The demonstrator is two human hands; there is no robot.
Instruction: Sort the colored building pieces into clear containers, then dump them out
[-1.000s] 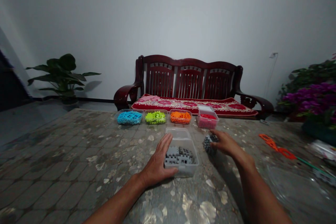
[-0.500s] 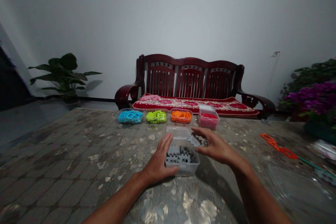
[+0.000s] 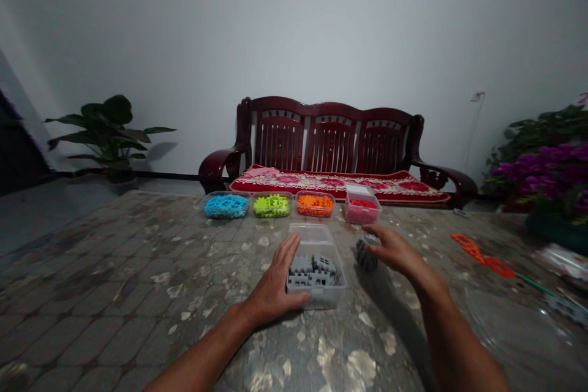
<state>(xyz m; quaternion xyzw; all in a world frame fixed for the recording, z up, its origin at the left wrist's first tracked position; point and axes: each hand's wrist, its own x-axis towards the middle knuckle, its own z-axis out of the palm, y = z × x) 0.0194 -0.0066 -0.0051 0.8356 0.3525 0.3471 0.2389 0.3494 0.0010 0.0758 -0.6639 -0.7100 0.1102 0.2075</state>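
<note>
My left hand grips the left side of a clear plastic box, fingers along its side and thumb at the near edge. Inside lie several grey interlocking plastic pieces, and the box's lid is folded back on the far side. To the right of the box, my right hand pinches a bunch of grey interlocking pieces between thumb and fingers, just above the table.
Along the table's far side stand boxes of blue pieces, green pieces, orange pieces and red pieces. Orange joined pieces and a clear lid lie at the right. Purple flowers stand beyond them.
My right hand has moved right, out from over the box, carrying grey pieces with it. Fewer grey pieces show in the box's right part. My left hand stays on the box.
</note>
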